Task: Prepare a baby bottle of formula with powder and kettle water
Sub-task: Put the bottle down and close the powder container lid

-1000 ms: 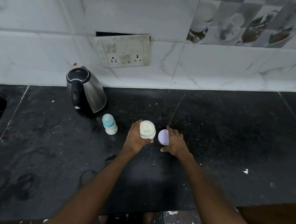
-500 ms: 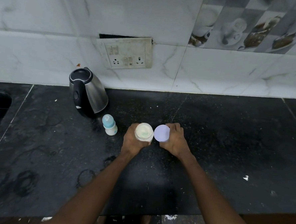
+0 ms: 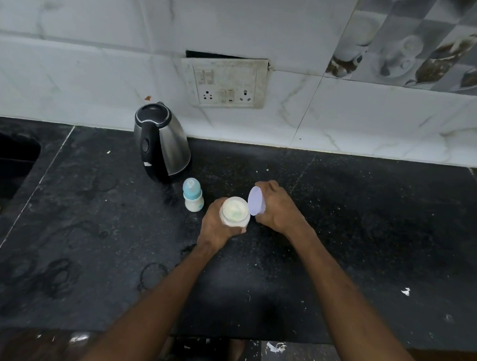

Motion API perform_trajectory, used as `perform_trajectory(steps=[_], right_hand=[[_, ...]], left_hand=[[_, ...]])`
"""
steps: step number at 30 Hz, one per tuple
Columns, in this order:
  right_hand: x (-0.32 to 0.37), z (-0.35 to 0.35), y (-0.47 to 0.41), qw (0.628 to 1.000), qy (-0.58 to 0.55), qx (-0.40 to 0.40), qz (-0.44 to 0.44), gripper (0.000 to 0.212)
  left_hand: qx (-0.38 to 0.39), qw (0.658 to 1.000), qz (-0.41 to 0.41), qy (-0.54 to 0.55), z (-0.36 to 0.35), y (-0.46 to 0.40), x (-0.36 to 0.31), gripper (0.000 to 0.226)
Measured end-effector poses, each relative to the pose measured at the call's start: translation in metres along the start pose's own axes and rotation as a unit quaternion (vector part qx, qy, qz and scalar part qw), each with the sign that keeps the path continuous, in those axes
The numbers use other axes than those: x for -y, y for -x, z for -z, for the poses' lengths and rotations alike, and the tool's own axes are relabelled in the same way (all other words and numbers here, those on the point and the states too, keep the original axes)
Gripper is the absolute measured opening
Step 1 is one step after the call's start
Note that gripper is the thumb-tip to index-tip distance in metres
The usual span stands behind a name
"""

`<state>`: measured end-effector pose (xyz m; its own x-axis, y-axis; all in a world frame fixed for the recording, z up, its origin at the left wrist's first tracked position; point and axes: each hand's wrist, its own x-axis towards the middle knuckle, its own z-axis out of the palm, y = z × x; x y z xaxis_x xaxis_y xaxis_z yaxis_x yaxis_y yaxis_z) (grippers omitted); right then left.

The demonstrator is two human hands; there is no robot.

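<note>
Dim, even light; wide-angle edge distortion

Lilac lid (image 3: 255, 205), speckled black counter (image 3: 368, 230)

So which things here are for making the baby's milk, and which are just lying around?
For the milk:
- powder jar, held by the left hand
- purple lid, held by the right hand
- baby bottle
- kettle

Just there:
- wall socket
- sink
- white scrap on the counter

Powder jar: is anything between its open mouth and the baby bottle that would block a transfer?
Nothing visible does. The powder jar, held by the left hand, stands right of the baby bottle across bare counter. The bottle's teat cap is on.
</note>
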<state>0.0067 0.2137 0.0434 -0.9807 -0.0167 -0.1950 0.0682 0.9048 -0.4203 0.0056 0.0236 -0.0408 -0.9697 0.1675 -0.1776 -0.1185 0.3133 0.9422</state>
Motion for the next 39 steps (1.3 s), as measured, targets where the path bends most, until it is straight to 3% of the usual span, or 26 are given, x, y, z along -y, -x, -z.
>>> perform_trajectory(steps=[5,9,11,15,19,27,39], right_hand=[[-0.015,-0.003,0.013,0.992,-0.091,-0.072,-0.048,0.086],[-0.012,-0.008,0.021,0.934,-0.291,-0.17,-0.118,0.085],[-0.007,-0.01,0.019,0.917,-0.352,-0.164,-0.094,0.086],[-0.001,-0.026,0.005,0.884,-0.445,-0.117,-0.089,0.058],[-0.001,-0.043,-0.005,0.908,-0.37,-0.143,-0.134,0.066],[-0.001,-0.058,-0.008,0.908,-0.373,-0.129,-0.139,0.095],[0.01,-0.063,-0.014,0.937,-0.302,-0.127,-0.12,0.101]], left_hand=[[0.05,0.999,0.016,0.012,0.001,-0.004,0.007,0.115],[0.057,0.997,0.037,0.038,0.001,0.0,0.004,0.115],[0.056,0.998,0.022,0.035,0.001,0.001,0.007,0.109],[0.046,0.998,-0.003,0.034,0.003,0.001,0.009,0.081],[0.039,0.998,-0.002,0.047,0.006,0.0,0.012,0.08],[0.038,0.998,0.003,0.056,0.007,-0.004,0.017,0.079],[0.041,0.998,0.0,0.057,0.007,-0.005,0.018,0.08]])
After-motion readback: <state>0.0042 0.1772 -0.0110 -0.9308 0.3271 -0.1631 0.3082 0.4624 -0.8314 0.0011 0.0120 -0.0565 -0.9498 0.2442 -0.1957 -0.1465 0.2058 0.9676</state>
